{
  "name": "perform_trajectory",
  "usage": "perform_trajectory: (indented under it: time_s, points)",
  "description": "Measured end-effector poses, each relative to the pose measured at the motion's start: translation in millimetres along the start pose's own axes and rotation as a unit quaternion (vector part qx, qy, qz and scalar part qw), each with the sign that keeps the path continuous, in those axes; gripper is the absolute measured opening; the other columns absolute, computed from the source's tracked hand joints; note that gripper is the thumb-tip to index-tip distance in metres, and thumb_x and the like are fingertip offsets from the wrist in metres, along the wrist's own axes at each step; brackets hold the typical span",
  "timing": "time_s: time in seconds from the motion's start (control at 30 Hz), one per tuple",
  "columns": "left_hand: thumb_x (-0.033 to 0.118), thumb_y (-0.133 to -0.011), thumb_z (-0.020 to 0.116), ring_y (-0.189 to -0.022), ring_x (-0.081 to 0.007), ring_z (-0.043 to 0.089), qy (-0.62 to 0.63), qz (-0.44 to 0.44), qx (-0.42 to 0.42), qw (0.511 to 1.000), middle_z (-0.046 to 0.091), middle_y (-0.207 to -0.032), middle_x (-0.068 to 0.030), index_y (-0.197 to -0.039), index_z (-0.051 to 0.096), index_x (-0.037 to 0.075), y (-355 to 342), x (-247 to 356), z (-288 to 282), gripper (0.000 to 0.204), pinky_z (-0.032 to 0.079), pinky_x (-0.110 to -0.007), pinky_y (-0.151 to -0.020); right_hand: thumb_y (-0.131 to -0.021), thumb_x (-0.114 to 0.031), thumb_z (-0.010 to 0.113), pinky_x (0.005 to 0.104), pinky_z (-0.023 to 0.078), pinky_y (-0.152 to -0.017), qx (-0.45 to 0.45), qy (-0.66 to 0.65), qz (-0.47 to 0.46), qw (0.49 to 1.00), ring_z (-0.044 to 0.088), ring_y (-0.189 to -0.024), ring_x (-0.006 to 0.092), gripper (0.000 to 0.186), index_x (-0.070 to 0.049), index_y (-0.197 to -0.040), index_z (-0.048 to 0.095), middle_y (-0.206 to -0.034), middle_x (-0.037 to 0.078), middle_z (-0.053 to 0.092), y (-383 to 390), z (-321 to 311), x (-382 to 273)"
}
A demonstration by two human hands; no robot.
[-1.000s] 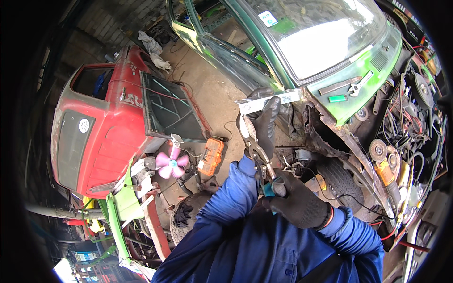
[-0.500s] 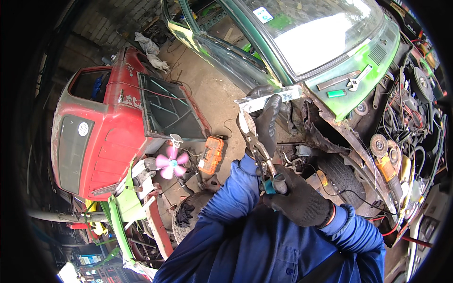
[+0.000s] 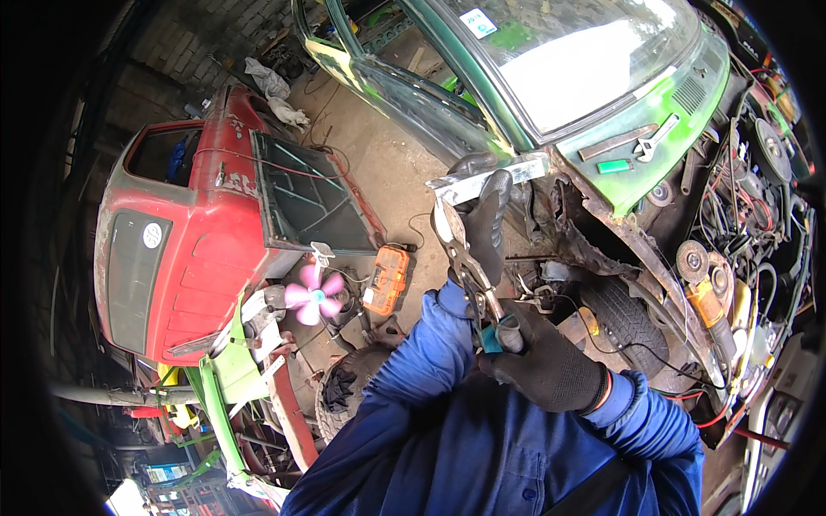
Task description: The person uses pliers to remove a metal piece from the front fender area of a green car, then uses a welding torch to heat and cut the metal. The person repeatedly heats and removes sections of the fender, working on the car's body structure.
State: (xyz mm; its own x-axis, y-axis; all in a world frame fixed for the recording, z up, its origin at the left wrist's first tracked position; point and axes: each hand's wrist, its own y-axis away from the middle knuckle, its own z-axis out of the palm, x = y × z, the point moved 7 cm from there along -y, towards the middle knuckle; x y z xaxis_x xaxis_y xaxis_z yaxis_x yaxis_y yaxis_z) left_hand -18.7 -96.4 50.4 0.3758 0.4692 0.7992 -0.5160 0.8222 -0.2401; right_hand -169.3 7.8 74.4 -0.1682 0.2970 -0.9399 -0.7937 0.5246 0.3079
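My left hand point(image 3: 489, 225), in a black glove, is closed on a bent strip of bare sheet metal point(image 3: 503, 176). The strip lies across the fingers, level with the corner of the green car. Below it, my gloved right hand point(image 3: 551, 359) grips the teal handles of a pair of tin snips point(image 3: 458, 248). Their silver jaws point up and away, with the tip at the strip's left end. I cannot make out whether the blades touch the metal or how far they are parted. The glove hides part of the handles.
An adjustable wrench point(image 3: 657, 139) and a flat bar lie on the green car's cowl point(image 3: 628, 185). Right stands an angle grinder point(image 3: 707, 310) amid cables. Left are a red cab shell point(image 3: 211, 284), a pink fan point(image 3: 314, 295) and an orange case point(image 3: 386, 279). A tyre point(image 3: 632, 322) lies below.
The metal strip and my left hand have shifted very slightly. The pink fan's blades stand at another angle. My right hand keeps its grip on the tin snips.
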Motion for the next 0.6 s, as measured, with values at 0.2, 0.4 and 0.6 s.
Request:
perform_trajectory:
  time_s: [0.2,0.4,0.6]
  points:
    - [0.003,-0.1,0.079,-0.099,-0.0112,0.065,-0.043,0.027,-0.006,0.999,0.069,-0.113,-0.0029,-0.133,0.067,0.001,2.3,0.4,-0.7,0.036,0.056,-0.029,-0.088,-0.097,-0.01,0.072,0.0397,0.058,-0.093,0.01,-0.02,-0.016,1.0,0.072,-0.098,0.0203,0.053,-0.005,-0.146,0.055,-0.105,0.011,0.071,-1.7,0.8,2.4]
    - [0.004,-0.102,0.077,-0.101,-0.0111,0.063,-0.09,0.056,-0.007,0.994,0.067,-0.116,-0.0033,-0.134,0.064,0.0,1.5,-1.6,-4.4,0.034,0.054,-0.029,-0.09,-0.094,-0.007,0.071,0.0397,0.056,-0.097,0.006,-0.049,-0.036,0.998,0.07,-0.102,0.0214,0.046,-0.004,-0.138,0.059,-0.109,0.012,0.07,0.3,1.6,2.3]
    - [0.006,-0.11,0.065,-0.103,-0.0202,0.07,-0.097,0.075,-0.026,0.992,0.069,-0.121,-0.0132,-0.135,0.061,-0.006,2.1,0.4,-2.6,0.028,0.057,-0.035,-0.089,-0.093,-0.007,0.069,0.041,0.056,-0.096,0.02,-0.035,-0.061,0.997,0.07,-0.101,0.0234,0.043,-0.004,-0.135,0.06,-0.109,0.013,0.07,-0.3,1.3,2.1]
